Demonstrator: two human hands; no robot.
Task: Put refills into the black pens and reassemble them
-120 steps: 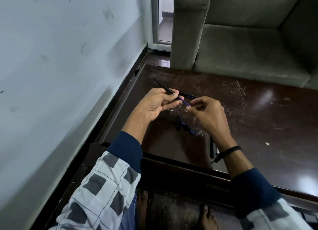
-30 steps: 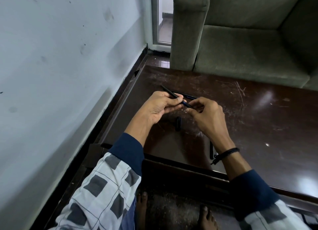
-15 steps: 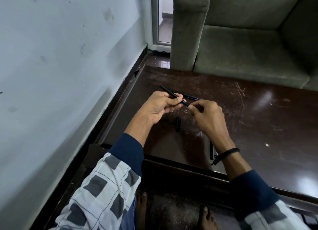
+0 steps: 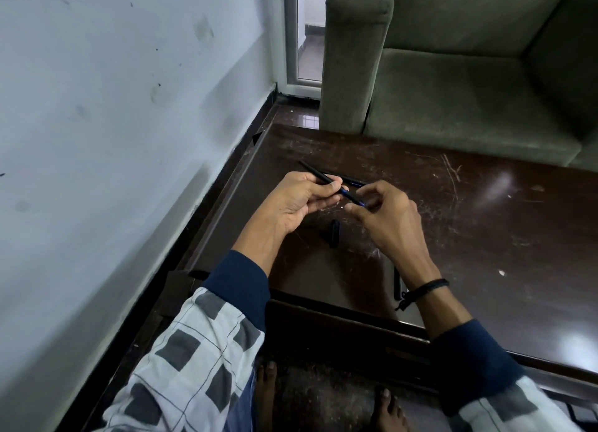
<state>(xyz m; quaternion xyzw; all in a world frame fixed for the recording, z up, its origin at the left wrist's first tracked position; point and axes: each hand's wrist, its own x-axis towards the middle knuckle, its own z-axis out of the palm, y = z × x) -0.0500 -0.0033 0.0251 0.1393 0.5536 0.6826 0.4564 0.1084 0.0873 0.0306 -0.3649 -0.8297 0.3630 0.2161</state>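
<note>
My left hand [image 4: 299, 202] grips a slim black pen barrel [image 4: 315, 172] that points up and to the left over the dark wooden table [image 4: 485, 237]. A short blue stretch shows where the barrel leaves my left fingers. My right hand [image 4: 386, 219] pinches the pen's front end [image 4: 357, 201] between thumb and fingertips. A second black pen [image 4: 351, 180] lies on the table just behind my hands. A black cap [image 4: 335, 233] lies on the table below them. Another black pen part [image 4: 397, 282] lies near the front edge, partly hidden by my right wrist.
A grey-green sofa [image 4: 469, 75] stands right behind the table. A pale wall [image 4: 113, 124] runs along the left, close to the table's left edge. My bare feet [image 4: 268, 396] rest on the floor under the table's front edge.
Four seconds ago a long blue refill showed between my hands; now only a short blue bit remains outside the barrel. My right fingers have shifted on the pen's front end.
</note>
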